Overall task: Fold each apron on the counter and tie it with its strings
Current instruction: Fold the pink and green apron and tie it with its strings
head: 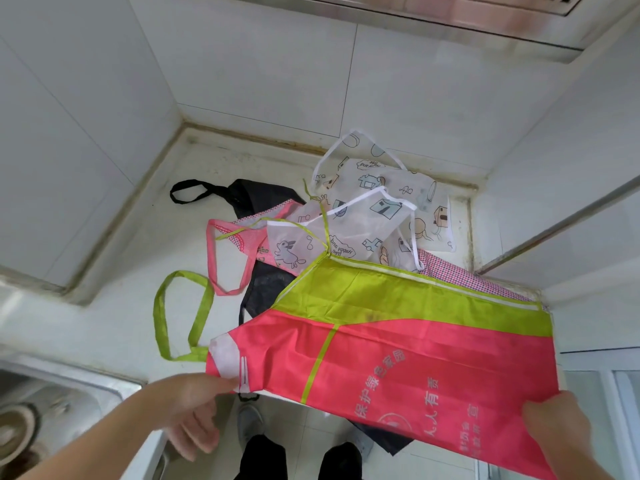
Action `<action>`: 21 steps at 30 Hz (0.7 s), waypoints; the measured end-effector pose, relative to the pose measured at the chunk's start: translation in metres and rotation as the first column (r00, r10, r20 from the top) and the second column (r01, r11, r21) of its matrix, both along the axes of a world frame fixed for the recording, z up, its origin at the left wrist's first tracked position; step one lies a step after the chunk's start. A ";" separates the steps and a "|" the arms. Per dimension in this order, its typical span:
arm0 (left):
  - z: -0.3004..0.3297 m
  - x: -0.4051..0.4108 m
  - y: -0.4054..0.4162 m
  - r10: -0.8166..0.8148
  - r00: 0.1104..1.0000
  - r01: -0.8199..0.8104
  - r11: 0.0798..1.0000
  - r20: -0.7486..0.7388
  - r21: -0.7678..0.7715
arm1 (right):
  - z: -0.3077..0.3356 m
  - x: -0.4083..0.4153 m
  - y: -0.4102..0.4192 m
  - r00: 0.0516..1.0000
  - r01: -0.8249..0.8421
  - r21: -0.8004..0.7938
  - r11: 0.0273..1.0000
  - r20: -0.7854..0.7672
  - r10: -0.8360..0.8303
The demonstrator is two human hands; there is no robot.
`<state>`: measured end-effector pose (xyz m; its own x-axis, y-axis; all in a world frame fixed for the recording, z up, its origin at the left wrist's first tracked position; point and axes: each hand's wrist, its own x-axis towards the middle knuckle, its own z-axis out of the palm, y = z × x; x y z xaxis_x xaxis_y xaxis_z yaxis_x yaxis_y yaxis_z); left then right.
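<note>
A red and lime-green apron (398,344) lies spread over the counter's front edge, its green neck loop (180,317) lying to the left. My left hand (197,407) pinches the apron's near left corner by the white patch. My right hand (557,427) grips its near right edge. Behind it lie a white cartoon-print apron (374,206), a pink checked apron (242,237) and a black apron (263,282) in a loose pile.
The white counter (114,306) sits in a tiled corner. A steel sink (59,410) with a dish in it is at the lower left. A range hood (450,15) hangs overhead. My feet show on the floor below the counter edge.
</note>
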<state>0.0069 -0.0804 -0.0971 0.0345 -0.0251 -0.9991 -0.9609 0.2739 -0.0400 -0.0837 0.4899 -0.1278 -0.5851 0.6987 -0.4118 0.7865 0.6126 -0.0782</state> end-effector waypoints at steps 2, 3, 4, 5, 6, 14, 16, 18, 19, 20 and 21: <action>-0.016 0.013 0.006 0.269 0.954 -0.271 0.963 -0.134 -0.001 | -0.001 0.000 -0.001 1.000 0.007 0.004 1.000 0.006 -0.007; -0.021 0.017 0.011 0.382 0.903 -0.389 0.921 -0.195 0.004 | -0.001 0.000 0.000 1.000 0.006 0.004 1.000 0.004 -0.006; -0.024 0.020 0.014 0.457 0.858 -0.470 0.883 -0.235 0.002 | 0.000 0.001 -0.001 1.000 0.008 0.004 1.000 0.000 -0.008; -0.026 0.022 0.016 0.493 0.831 -0.512 0.859 -0.258 -0.009 | 0.001 0.001 0.001 1.000 0.002 0.001 1.000 -0.006 -0.002; -0.027 0.023 0.017 0.503 0.821 -0.529 0.848 -0.269 -0.031 | 0.002 0.001 0.001 1.000 -0.002 -0.003 1.000 -0.008 0.002; -0.009 0.009 -0.023 0.150 0.748 -0.467 0.811 -0.647 -0.352 | 0.012 0.001 0.002 0.988 -0.097 -0.020 0.995 -0.119 0.094; -0.005 0.006 -0.026 0.143 0.684 -0.518 0.785 -0.716 -0.338 | 0.008 0.002 -0.002 0.980 -0.137 -0.042 0.990 -0.150 0.129; -0.005 0.005 -0.028 0.154 0.652 -0.565 0.752 -0.742 -0.340 | 0.003 0.002 -0.009 0.980 -0.164 -0.082 0.983 -0.127 0.153; -0.006 0.005 -0.030 0.164 0.642 -0.588 0.732 -0.749 -0.344 | 0.000 0.002 -0.012 0.982 -0.171 -0.097 0.980 -0.098 0.162; -0.007 0.007 -0.034 0.170 0.638 -0.605 0.715 -0.751 -0.352 | -0.002 0.001 -0.014 0.984 -0.172 -0.107 0.979 -0.071 0.165; -0.011 0.009 -0.039 0.162 0.651 -0.604 0.703 -0.742 -0.377 | -0.005 0.000 -0.015 0.984 -0.175 -0.114 0.978 -0.048 0.171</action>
<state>0.0163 -0.1194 -0.1077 -0.4220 -0.7044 -0.5708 -0.8095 0.0092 0.5871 -0.0837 0.4752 -0.1329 -0.7096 0.5337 -0.4600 0.6646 0.7239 -0.1852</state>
